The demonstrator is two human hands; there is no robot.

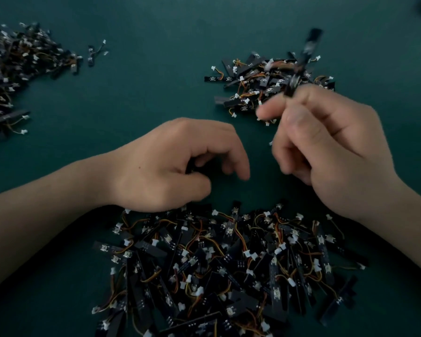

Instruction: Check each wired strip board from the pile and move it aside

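Observation:
A large pile of black strip boards with orange-yellow wires and white plugs (229, 268) lies at the near middle. My right hand (331, 152) is raised above the mat and pinches one blurred black strip board (301, 62), which stands up over a smaller heap of boards (260, 81) at the far right. My left hand (170, 166) hovers at the far edge of the large pile with fingers curled downward; something dark shows under the fingers, but whether it holds a board is not clear.
A third heap of boards (17, 69) spreads along the far left edge, with a loose wired board (95, 53) just beside it. A dark green mat (156, 88) covers the table between the heaps.

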